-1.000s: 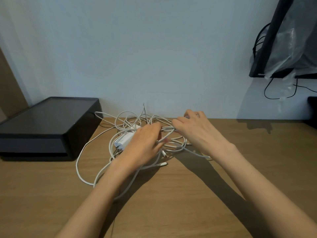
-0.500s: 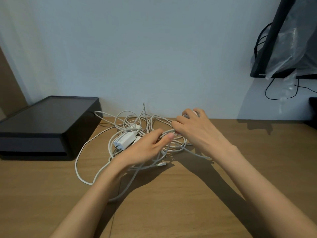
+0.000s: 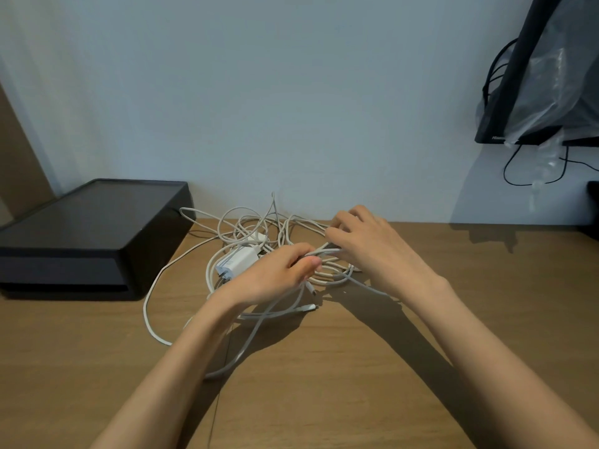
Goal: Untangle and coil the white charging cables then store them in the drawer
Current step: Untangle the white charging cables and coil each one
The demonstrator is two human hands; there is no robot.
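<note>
A tangle of white cables (image 3: pixel 327 276) lies on a wooden table (image 3: pixel 324 377) beside a black box (image 3: pixel 90 234), where the left hand (image 3: pixel 278 275) pinches one strand and the right hand (image 3: pixel 372 251) grips others with curled fingers.

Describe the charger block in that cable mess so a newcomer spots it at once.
Find the black box at the left of the desk; the tangle of white cables lies just right of it. On the tangle's left side, beside the left hand, sits the power adapter: the one chunky white block among thin cords.
</note>
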